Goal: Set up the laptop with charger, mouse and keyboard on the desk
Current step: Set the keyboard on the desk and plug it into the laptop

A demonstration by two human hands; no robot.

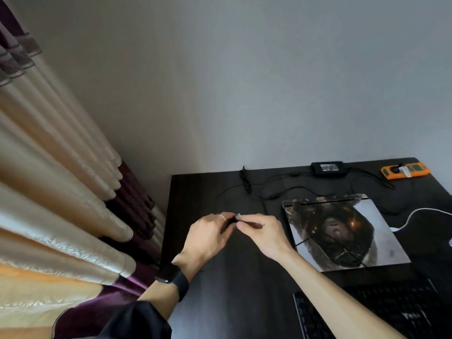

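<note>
Above dark desk beside picture-lidded laptop, my left hand and right hand pinch small silver USB plug, probably orienting for port

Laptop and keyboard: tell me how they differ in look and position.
The laptop is closed, its lid covered by a picture; the keyboard is plain black with keys showing. The laptop lies farther back on the desk; the keyboard lies nearest the person, partly cut off by the frame. Both lie flat on the desk.
</note>
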